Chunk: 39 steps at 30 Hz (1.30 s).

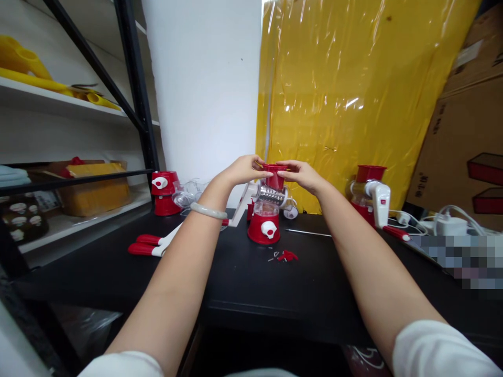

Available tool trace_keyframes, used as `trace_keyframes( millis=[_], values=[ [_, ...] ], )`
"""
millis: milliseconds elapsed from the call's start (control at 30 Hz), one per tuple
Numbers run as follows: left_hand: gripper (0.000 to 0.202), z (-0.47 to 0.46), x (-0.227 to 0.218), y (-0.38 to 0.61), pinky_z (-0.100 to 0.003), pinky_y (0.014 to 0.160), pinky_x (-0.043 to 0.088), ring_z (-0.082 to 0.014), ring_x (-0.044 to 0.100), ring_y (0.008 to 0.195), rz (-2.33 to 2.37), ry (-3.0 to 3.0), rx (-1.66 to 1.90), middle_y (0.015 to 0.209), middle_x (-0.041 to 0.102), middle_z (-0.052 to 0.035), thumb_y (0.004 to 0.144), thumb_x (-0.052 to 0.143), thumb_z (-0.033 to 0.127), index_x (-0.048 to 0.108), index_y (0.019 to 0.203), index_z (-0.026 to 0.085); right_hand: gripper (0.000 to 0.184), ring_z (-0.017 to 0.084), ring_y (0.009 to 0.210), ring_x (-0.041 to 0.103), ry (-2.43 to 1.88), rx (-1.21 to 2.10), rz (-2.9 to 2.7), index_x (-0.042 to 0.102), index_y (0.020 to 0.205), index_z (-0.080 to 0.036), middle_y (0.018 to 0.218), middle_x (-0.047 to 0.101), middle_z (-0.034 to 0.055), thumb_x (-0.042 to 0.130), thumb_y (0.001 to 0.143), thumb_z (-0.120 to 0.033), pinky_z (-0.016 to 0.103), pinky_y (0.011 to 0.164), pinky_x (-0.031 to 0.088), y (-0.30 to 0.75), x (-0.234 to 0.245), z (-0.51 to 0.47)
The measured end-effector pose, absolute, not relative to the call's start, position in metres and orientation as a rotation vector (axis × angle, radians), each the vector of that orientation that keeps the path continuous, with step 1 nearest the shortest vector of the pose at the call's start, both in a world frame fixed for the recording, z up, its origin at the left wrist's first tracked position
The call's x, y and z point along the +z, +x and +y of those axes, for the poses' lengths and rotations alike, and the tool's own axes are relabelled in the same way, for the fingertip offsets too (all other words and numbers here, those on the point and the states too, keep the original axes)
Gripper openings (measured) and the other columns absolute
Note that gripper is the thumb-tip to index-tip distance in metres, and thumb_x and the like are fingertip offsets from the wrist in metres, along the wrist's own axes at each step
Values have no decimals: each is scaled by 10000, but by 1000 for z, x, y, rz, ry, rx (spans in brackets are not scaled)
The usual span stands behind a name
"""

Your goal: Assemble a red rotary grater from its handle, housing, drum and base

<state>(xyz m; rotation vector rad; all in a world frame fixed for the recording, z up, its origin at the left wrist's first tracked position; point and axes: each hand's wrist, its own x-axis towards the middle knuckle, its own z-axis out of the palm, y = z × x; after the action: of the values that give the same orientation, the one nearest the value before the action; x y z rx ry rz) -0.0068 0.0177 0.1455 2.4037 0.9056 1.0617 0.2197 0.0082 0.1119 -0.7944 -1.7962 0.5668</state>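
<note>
A red and clear rotary grater [264, 225] stands upright on the black table, with a metal drum [271, 196] and a white crank arm [242, 203] on its left side. Both hands grip the red hopper [274, 179] at its top. My left hand [248, 170] has its fingers closed on the hopper's left rim. From the other side, my right hand [301, 175] pinches the right rim between thumb and fingers. Small red pieces [288, 256] and bits of metal lie in front of the base.
Spare crank handles [146, 245] and a red base [165, 201] with clear parts lie left. A thin metal rod [308, 232] rests behind my right forearm. Another grater [371, 193], a white charger [451, 225] and cables stand right. Shelving [137, 78] borders the left, cardboard boxes [451, 136] the right.
</note>
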Motion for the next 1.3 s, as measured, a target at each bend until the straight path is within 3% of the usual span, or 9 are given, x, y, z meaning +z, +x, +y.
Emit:
trace_keyframes(
  millis=[233, 400, 500, 567, 667, 800, 967, 1133, 1300],
  values=[
    [844, 18, 140, -8, -361, 780, 487, -282, 640, 977, 976, 2333, 923, 1112, 655, -197, 607, 824, 364, 462, 1323, 103, 489, 241, 1078, 631, -795, 539, -1825, 672, 1125, -198, 1182, 677, 101, 773, 694, -405, 460, 995, 468, 219, 112, 10],
    [622, 16, 132, -5, -350, 797, 505, -264, 646, 994, 670, 2374, 635, 1103, 685, -121, 600, 806, 324, 630, 1176, 173, 599, 248, 1097, 618, -838, 544, -1820, 590, 1242, -218, 1199, 660, 110, 763, 706, -422, 468, 962, 492, 217, 113, 9],
    [655, 14, 131, -6, -345, 751, 520, -265, 663, 944, 658, 2376, 612, 1072, 699, -119, 532, 830, 265, 653, 1157, 180, 744, 262, 1049, 636, -960, 552, -1765, 497, 1336, -229, 1158, 664, 127, 772, 686, -466, 471, 880, 537, 218, 114, 8],
    [737, 13, 133, -8, -339, 741, 524, -266, 667, 938, 654, 2402, 604, 1059, 705, -113, 460, 852, 220, 651, 1167, 181, 674, 279, 999, 651, -1075, 545, -1759, 577, 1242, -197, 1095, 677, 144, 760, 681, -521, 465, 832, 556, 219, 115, 7],
    [757, 14, 135, -13, -327, 740, 523, -262, 670, 933, 675, 2431, 544, 1037, 715, -101, 406, 866, 204, 669, 1137, 185, 530, 301, 947, 660, -1217, 542, -1849, 712, 937, -169, 977, 703, 148, 674, 703, -644, 466, 797, 559, 220, 117, 5],
    [596, 16, 137, -16, -327, 728, 514, -259, 675, 882, 850, 2472, 439, 994, 724, -112, 475, 853, 289, 704, 1039, 167, 588, 283, 867, 670, -1265, 515, -1901, 737, 757, -177, 872, 719, 133, 584, 701, -742, 448, 765, 556, 219, 116, 8],
    [549, 18, 139, -13, -328, 732, 502, -246, 666, 846, 907, 2543, 377, 969, 726, -97, 524, 829, 381, 709, 1023, 185, 528, 235, 770, 672, -1214, 427, -1884, 727, 660, -198, 702, 706, 86, 634, 677, -718, 386, 746, 554, 219, 115, 15],
    [469, 9, 143, -13, -320, 616, 485, -217, 627, 633, 1099, 2492, 362, 732, 699, -83, 568, 792, 452, 732, 937, 169, 555, 213, 690, 667, -1279, 343, -1893, 734, 695, -172, 764, 723, 110, 607, 710, -712, 364, 662, 552, 218, 117, 12],
    [561, 4, 148, -14, -328, 625, 498, -202, 608, 572, 1248, 2498, 243, 625, 641, -68, 670, 685, 560, 696, 1027, 127, 504, 159, 581, 644, -1306, 228, -1868, 718, 796, -138, 721, 711, 105, 620, 766, -631, 290, 564, 528, 213, 118, 9]
  ],
)
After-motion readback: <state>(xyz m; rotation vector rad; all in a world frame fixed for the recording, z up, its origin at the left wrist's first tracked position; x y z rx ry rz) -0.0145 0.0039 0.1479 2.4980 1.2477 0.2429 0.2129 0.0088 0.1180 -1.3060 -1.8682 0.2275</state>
